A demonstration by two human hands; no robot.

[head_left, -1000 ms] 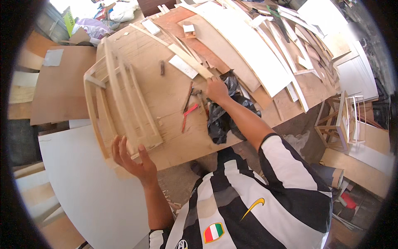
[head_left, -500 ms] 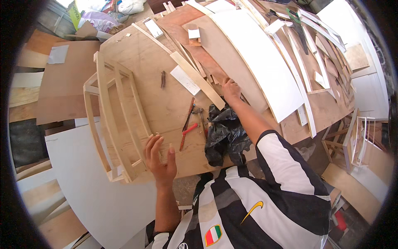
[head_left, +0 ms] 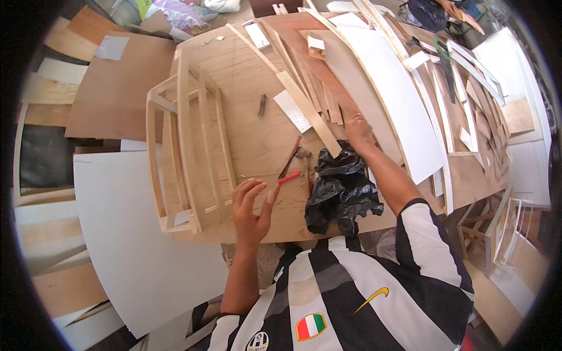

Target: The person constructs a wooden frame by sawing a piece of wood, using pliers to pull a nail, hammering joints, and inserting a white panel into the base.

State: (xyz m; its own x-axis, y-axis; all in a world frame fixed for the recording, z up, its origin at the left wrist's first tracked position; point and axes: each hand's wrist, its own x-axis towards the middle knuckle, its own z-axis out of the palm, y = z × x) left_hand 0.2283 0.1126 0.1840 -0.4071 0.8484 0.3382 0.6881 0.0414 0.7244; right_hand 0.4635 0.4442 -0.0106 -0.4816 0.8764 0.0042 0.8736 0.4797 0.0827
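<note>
My left hand [head_left: 252, 210] hovers over the near edge of the plywood table, fingers apart and holding nothing. Close to it on its left stands a slatted wooden frame [head_left: 186, 140]. My right hand [head_left: 358, 130] is closed at the ends of some thin wood strips [head_left: 331, 105], on a brown board; what its fingers hold is hidden. A crumpled black plastic bag [head_left: 342, 190] lies below the right wrist. Between the hands are a hammer [head_left: 307, 167] and a long, thin tool with a red handle [head_left: 288, 177]. A pale wood slat [head_left: 310, 114] ends beside the bag.
A long white panel [head_left: 392, 88] lies to the right, with a green-handled saw [head_left: 446, 70] and wood offcuts beyond. White sheet board [head_left: 140, 234] leans at the left. Another person's hand [head_left: 449, 7] shows at the top right. A small wooden frame [head_left: 483, 231] stands at the lower right.
The view has shifted, so the table and its things sit farther right. Another person's hand has come into view at the top right. My hands keep much the same poses.
</note>
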